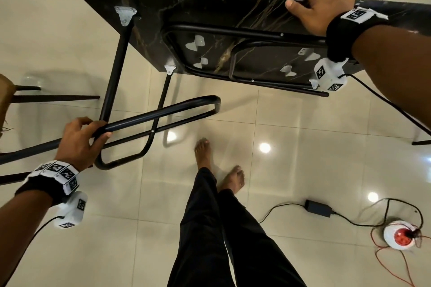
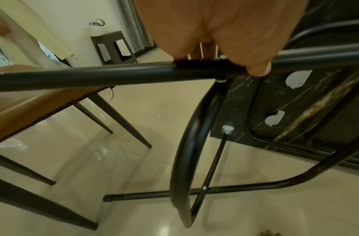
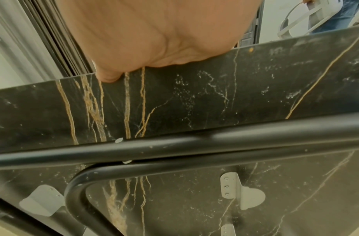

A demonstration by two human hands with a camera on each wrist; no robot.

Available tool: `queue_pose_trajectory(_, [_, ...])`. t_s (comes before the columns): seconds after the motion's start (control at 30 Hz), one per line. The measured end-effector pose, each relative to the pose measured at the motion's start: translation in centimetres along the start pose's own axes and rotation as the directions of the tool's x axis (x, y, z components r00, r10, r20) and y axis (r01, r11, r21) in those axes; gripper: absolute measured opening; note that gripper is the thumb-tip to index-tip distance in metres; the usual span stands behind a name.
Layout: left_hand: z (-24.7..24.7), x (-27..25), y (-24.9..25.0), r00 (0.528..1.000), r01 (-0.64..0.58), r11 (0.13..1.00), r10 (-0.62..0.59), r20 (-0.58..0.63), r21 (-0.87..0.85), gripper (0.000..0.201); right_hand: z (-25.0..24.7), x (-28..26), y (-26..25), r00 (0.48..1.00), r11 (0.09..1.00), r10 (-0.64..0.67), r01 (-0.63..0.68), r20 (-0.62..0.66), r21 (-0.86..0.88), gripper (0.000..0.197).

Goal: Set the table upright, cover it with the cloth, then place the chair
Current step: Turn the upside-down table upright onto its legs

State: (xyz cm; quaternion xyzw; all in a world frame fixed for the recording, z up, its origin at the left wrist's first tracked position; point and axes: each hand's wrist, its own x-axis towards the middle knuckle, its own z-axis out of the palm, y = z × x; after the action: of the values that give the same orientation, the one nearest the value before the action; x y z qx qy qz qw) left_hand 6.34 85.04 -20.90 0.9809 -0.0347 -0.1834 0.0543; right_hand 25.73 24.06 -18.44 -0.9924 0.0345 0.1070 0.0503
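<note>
A folding table [image 1: 163, 14] with a black marble-pattern top is held tilted, its underside towards me. One black tubular leg frame [image 1: 158, 114] is swung out from the top; the other leg frame [image 1: 245, 37] lies folded flat against the underside [image 3: 194, 99]. My left hand [image 1: 79, 140] grips the swung-out leg's tube [image 2: 93, 76] near its bend. My right hand [image 1: 324, 4] grips the tabletop's far edge, thumb on the underside. A chair [image 2: 23, 105] with a brown seat and dark tapered legs stands at the left [image 1: 4, 91]. No cloth is in view.
Glossy cream floor tiles [image 1: 291, 123] all around. My bare feet [image 1: 203, 149] stand just below the table. A black power adapter [image 1: 318, 207], cables and a white-and-red extension reel [image 1: 400, 235] lie at lower right. A dark stool [image 2: 113, 47] stands by the far wall.
</note>
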Motion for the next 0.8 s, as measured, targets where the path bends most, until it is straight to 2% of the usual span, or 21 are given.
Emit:
queue_pose_trajectory(0.13, [-2.4,1.2,3.1,1.000,-0.010,1.000,0.010,0.001,-0.006,0.052,0.0,0.5,0.3,1.000,1.000,0.003,-0.003,-0.004,0.003,0.072])
queue_pose_trajectory(0.23, [-4.8,4.2,6.9,0.991,-0.129,0.991,0.128,-0.036,-0.024,0.064,0.1,0.7,0.2,1.000,1.000,0.002,-0.002,-0.007,0.001,0.072])
queue_pose_trajectory(0.3, [-5.9,7.4,9.9,0.978,-0.200,0.979,0.197,-0.065,-0.039,0.057,0.0,0.8,0.2,1.000,1.000,0.004,-0.004,-0.010,0.007,0.073])
queue_pose_trajectory(0.43, [-7.7,14.2,18.4,0.906,-0.402,0.913,0.386,-0.174,-0.066,0.049,-0.2,1.1,0.3,1.000,1.000,0.013,-0.013,0.002,0.027,0.072])
queue_pose_trajectory(0.5, [-8.6,17.2,23.2,0.863,-0.480,0.876,0.463,-0.204,-0.044,0.054,-0.3,1.1,0.2,1.000,0.999,0.017,-0.018,0.018,0.044,0.070])
queue_pose_trajectory(0.63, [-10.2,22.1,32.3,0.781,-0.595,0.801,0.595,-0.188,0.064,0.068,-0.4,1.6,0.4,0.999,0.998,0.027,-0.028,0.023,0.050,0.068])
queue_pose_trajectory(0.67, [-10.4,23.2,33.9,0.784,-0.594,0.801,0.597,-0.172,0.074,0.071,-0.3,1.8,0.3,0.999,0.998,0.027,-0.028,0.025,0.049,0.068])
queue_pose_trajectory(0.8, [-9.5,26.9,38.5,0.863,-0.502,0.858,0.506,-0.007,0.113,0.070,-0.5,2.5,0.5,0.998,0.998,0.044,-0.046,0.038,0.052,0.068])
